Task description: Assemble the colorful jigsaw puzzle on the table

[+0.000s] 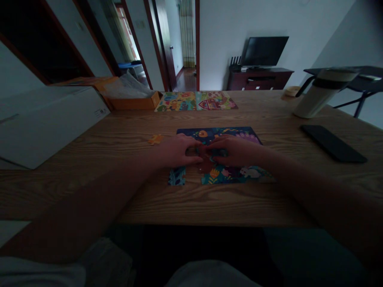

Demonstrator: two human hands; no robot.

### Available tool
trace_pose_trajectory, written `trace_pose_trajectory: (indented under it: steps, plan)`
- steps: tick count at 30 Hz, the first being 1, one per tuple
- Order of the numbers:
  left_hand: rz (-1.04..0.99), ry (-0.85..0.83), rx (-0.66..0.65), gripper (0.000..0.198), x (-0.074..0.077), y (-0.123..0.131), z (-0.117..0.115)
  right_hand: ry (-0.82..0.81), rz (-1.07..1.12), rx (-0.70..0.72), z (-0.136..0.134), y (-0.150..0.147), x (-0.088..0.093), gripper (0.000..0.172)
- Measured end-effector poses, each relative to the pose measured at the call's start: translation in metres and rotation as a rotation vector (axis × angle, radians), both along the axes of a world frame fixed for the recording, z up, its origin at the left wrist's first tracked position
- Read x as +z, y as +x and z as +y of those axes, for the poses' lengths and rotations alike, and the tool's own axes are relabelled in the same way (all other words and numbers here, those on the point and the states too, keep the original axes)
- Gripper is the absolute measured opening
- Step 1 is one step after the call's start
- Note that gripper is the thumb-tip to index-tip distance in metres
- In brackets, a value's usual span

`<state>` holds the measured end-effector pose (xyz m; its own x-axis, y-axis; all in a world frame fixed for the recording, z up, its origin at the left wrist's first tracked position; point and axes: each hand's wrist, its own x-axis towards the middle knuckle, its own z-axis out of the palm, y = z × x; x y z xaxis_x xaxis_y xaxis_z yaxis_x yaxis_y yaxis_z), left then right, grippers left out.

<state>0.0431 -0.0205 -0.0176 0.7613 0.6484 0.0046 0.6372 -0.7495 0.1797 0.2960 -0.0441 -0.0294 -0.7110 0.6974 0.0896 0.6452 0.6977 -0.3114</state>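
Note:
A dark, colourful jigsaw puzzle (227, 175), partly assembled, lies flat on the wooden table in front of me. Its lower left part has a gap where table wood shows. My left hand (179, 150) curves over its left side, thumb and forefinger bent round a reddish-brown puzzle piece (205, 165). From the other side my right hand (236, 150) bends its fingers to the same piece, so the fingertips nearly meet. Fingers hide part of that piece. Below my left hand sits a loose blue puzzle piece (177, 176); an orange piece (155, 139) lies left of it.
Two bright finished pictures (196, 101) lie at the table's far edge, beside an orange box (134, 103) holding clear plastic. A white carton (56, 123) stands at left. On the right are a black phone-like slab (332, 142), a pale tumbler (317, 95) and a round wooden-looking object (290, 93).

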Motion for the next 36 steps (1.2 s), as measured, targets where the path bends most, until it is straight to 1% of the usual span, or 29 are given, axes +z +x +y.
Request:
trace_pose_trajectory:
  steps: [3, 5, 9, 13, 16, 20, 23, 25, 28, 30, 33, 36]
  plan:
    - [0.025, -0.019, -0.007, 0.041, 0.001, 0.006, -0.005, 0.024, 0.061, 0.022, -0.005, -0.004, 0.003, 0.036]
    - [0.012, -0.032, -0.003, 0.039, 0.001, 0.007, -0.006, 0.028, 0.064, 0.027, -0.01, -0.006, 0.006, 0.035]
    - [-0.03, -0.058, 0.026, 0.037, 0.0, 0.007, -0.005, -0.039, 0.017, 0.097, -0.019, -0.012, 0.012, 0.028]
    - [-0.018, -0.061, 0.06, 0.045, 0.0, 0.007, -0.003, -0.01, 0.006, 0.128, -0.022, -0.017, 0.013, 0.027]
    - [-0.005, -0.052, 0.071, 0.05, 0.002, 0.002, 0.001, 0.016, -0.054, 0.079, -0.022, -0.016, 0.015, 0.024]
    - [0.026, -0.024, 0.07, 0.044, 0.004, -0.016, 0.016, 0.022, -0.123, -0.016, -0.019, -0.012, 0.013, 0.025]
    - [0.041, -0.021, 0.048, 0.04, 0.001, -0.027, 0.026, 0.037, -0.052, 0.012, -0.018, -0.011, 0.007, 0.033]
    - [0.037, -0.022, 0.019, 0.038, 0.001, -0.029, 0.027, 0.0, 0.009, 0.046, -0.018, -0.012, 0.005, 0.038]
    - [0.041, -0.022, -0.029, 0.033, 0.004, -0.024, 0.022, -0.116, 0.045, 0.088, -0.02, -0.016, 0.005, 0.034]
    - [0.052, -0.021, -0.024, 0.03, 0.008, -0.022, 0.019, -0.159, 0.05, 0.083, -0.02, -0.016, 0.007, 0.033]
    - [0.06, -0.021, 0.012, 0.031, 0.01, -0.023, 0.021, -0.173, 0.058, 0.068, -0.017, -0.013, 0.011, 0.031]
    - [0.019, -0.043, 0.015, 0.035, 0.004, -0.027, 0.027, -0.151, 0.02, 0.028, -0.011, -0.004, 0.014, 0.024]
